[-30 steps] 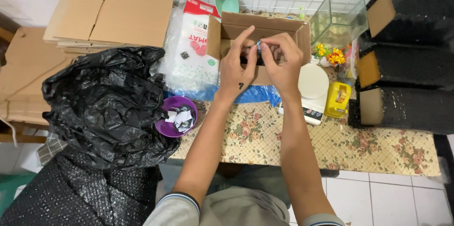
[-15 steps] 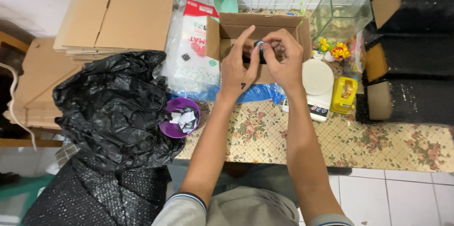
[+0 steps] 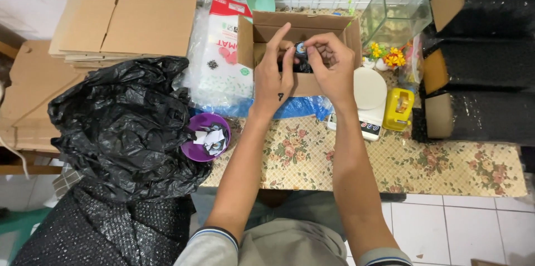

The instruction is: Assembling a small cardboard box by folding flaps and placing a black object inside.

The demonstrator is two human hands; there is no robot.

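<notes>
A small dark object with a blue round end [image 3: 301, 50] is pinched between the fingertips of the left hand [image 3: 275, 79] and right hand [image 3: 333, 68], both closed on it, above the open cardboard box [image 3: 262, 23] on the bench [image 3: 446, 163]; a purple bowl [image 3: 192, 149] lies left.

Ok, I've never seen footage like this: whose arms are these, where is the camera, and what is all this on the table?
The camera sits on a person's head and looks down, so the two bare arms are the wearer's own. The left hand and right hand meet over an open cardboard box, their fingers pinching a small dark item with a blue spot; what it is cannot be told. On the floral cloth lie a purple bowl with paper scraps, a white scale, a yellow tape dispenser and a glass tank. A black plastic bag and flat cardboard sit to the left.
</notes>
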